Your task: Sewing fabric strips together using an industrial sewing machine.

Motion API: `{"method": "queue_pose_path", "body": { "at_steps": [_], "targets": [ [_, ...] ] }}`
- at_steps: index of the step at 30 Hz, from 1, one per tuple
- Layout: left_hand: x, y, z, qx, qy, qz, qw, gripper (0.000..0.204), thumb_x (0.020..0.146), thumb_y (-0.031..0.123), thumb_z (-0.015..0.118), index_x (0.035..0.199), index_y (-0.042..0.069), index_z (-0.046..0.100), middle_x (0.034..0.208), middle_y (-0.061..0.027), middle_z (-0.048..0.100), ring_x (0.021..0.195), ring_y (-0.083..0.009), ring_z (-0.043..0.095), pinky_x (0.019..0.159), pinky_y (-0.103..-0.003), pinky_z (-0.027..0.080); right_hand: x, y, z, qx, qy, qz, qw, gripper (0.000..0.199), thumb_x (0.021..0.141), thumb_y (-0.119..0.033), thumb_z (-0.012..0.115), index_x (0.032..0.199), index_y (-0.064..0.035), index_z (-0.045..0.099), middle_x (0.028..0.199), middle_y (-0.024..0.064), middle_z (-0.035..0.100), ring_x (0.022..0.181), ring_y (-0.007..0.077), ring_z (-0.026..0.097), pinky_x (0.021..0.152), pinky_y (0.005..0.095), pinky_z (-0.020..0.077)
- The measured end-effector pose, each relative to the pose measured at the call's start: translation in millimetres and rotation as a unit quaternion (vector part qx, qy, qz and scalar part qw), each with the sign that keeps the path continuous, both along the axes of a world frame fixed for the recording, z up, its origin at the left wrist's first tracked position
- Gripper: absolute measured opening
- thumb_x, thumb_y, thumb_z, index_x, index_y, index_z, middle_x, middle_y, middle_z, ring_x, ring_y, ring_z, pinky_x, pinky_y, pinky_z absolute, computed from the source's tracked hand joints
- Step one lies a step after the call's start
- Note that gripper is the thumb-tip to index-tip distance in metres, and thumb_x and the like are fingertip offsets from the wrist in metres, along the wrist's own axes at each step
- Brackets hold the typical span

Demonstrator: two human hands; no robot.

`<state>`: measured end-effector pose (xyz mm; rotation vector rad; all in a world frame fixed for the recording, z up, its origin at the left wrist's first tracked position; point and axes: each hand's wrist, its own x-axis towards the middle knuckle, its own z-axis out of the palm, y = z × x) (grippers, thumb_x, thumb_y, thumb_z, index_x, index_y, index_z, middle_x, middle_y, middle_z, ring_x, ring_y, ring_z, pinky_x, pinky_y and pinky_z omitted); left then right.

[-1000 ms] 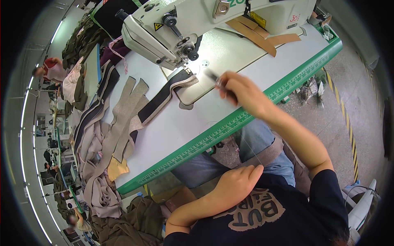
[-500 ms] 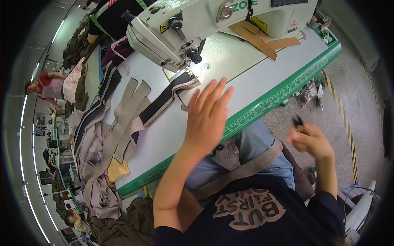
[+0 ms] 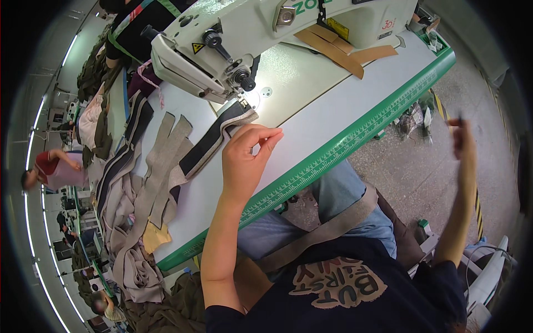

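a black-and-grey fabric strip [image 3: 208,141] is seen left of centre in the frame's upper half, one end at the presser foot [image 3: 244,103] of a sewing machine [image 3: 194,66], the rest laid along the bench [image 3: 344,108]. light, soft, limp handling is to be expected; it would best be held flat by its long edges. the left hand [image 3: 246,158] is poised beside it, grip pressed together at thumb and forefinger; whether thread is pinched cannot be told. the right hand [image 3: 463,141], far right, is blurred; its grip cannot be judged.
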<state>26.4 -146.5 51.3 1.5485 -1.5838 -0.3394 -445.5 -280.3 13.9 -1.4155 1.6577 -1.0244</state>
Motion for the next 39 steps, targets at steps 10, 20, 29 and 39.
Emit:
{"method": "queue_pose_path", "body": {
  "at_steps": [10, 20, 29, 39],
  "targets": [
    [-7.7, 4.5, 8.9, -0.021, 0.017, 0.029, 0.999, 0.017, 0.082, -0.004, 0.079, 0.097, 0.003, 0.077, 0.085, -0.0019, 0.064, 0.068, -0.0087, 0.052, 0.065, -0.023, 0.045, 265.1, 91.4, 33.8, 0.419, -0.484, 0.339, 0.689, 0.032, 0.110, -0.033, 0.046, 0.114, -0.0039, 0.058, 0.078, -0.0029, 0.042, 0.054, 0.0040, 0.030, 0.045, 0.0206, 0.0206],
    [1.1, 4.2, 6.1, -0.017, -0.003, 0.034, 0.999, 0.016, 0.083, -0.002, 0.078, 0.097, 0.004, 0.075, 0.086, -0.0021, 0.064, 0.066, -0.0089, 0.051, 0.060, -0.024, 0.043, 289.8, 67.7, 28.3, 0.374, -0.508, 0.344, 0.695, 0.026, 0.108, -0.032, 0.052, 0.105, -0.0075, 0.058, 0.078, -0.0036, 0.046, 0.055, 0.0031, 0.033, 0.044, 0.0200, 0.0207],
    [64.8, -25.0, 2.0, 0.119, 0.031, 0.190, 0.974, 0.011, 0.091, 0.010, 0.074, 0.096, 0.000, 0.072, 0.079, -0.0012, 0.061, 0.061, -0.0083, 0.047, 0.057, -0.026, 0.041, 316.5, -11.5, 32.1, -0.185, 0.169, 0.378, 0.892, 0.031, 0.095, -0.027, 0.068, 0.118, -0.0070, 0.065, 0.087, 0.0075, 0.065, 0.078, 0.0252, 0.063, 0.071, 0.0376, 0.0494],
    [73.6, -43.8, 13.9, 0.221, -0.030, 0.250, 0.942, 0.021, 0.088, 0.018, 0.077, 0.083, -0.001, 0.069, 0.059, -0.0010, 0.052, 0.054, -0.0085, 0.043, 0.055, -0.029, 0.037, 367.9, -79.3, -2.5, -0.302, 0.206, 0.400, 0.840, 0.026, 0.094, -0.030, 0.067, 0.115, -0.0152, 0.068, 0.095, 0.0088, 0.068, 0.086, 0.0304, 0.067, 0.073, 0.0425, 0.0511]
  ]
}}
